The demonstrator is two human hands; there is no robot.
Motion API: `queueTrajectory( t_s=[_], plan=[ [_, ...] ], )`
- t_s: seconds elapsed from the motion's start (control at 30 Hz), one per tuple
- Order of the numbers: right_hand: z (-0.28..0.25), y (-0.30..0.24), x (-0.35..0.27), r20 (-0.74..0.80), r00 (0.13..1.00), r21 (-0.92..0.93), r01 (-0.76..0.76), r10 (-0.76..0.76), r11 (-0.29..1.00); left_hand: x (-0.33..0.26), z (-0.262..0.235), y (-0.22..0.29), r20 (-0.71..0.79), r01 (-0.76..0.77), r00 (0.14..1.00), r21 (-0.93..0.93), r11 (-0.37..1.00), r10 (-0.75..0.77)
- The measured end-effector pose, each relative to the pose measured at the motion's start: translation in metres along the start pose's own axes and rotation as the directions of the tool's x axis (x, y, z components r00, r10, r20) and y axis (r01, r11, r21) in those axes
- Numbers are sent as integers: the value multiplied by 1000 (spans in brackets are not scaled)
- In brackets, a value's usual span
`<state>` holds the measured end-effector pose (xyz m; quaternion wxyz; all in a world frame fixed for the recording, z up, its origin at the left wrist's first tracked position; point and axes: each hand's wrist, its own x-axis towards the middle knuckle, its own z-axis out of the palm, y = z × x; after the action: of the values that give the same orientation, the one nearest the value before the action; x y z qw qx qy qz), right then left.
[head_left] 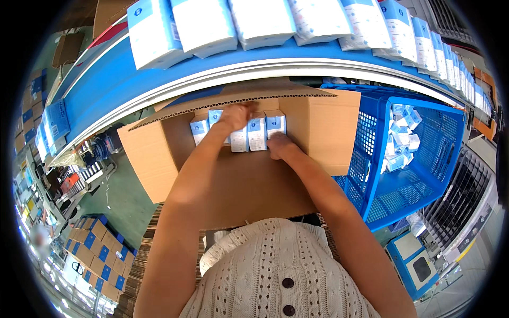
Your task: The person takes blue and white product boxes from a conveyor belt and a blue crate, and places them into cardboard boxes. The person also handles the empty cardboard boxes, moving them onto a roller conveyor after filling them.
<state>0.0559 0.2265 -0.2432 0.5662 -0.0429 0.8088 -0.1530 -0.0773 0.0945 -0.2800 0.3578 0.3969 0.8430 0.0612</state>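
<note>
An open cardboard box (146,153) stands in front of me with its flaps spread. White-and-blue packs stand in a row along its far side, among them a left pack (199,129), a middle pack (257,135) and a right pack (275,123). Over the row, near its middle, reaches my left hand (236,116); motion smears it and its fingers do not show clearly. Low on the right pack, my right hand (278,146) is closed, its fingers curled against the near end and partly hidden.
Beyond the box runs a blue conveyor belt (106,87) carrying a line of larger white-and-blue packs (204,26). To the right sits a blue plastic crate (371,193) with small white-and-blue packs (400,138) heaped inside. Stacked brown cartons (101,254) stand on the floor at lower left.
</note>
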Motion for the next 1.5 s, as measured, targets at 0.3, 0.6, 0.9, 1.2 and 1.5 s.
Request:
queueTrajectory(
  t_s=[0.3, 0.6, 0.9, 1.2, 1.5],
  plan=[
    [-25, -2, -14, -9, 999, -58, -37, 36, 998, -55, -27, -21, 142, 325, 942, -166, 931, -304],
    [-37, 0, -3, -277, 958, 194, -18, 72, 981, -71, -19, -50, 354, 332, 876, 49, 942, -328],
    [-99, -15, -111, -617, 773, 292, 396, -145, 871, -106, -120, -5, 103, 80, 993, -267, 960, -54],
    [-219, 184, -283, -924, -276, 312, -146, 264, 939, -120, -248, 50, -466, -354, 879, -781, 515, -103],
    [-287, 152, -243, -951, -239, 238, -160, 197, 958, -34, -296, 31, -456, -71, 818, -684, 726, -349]
  ],
)
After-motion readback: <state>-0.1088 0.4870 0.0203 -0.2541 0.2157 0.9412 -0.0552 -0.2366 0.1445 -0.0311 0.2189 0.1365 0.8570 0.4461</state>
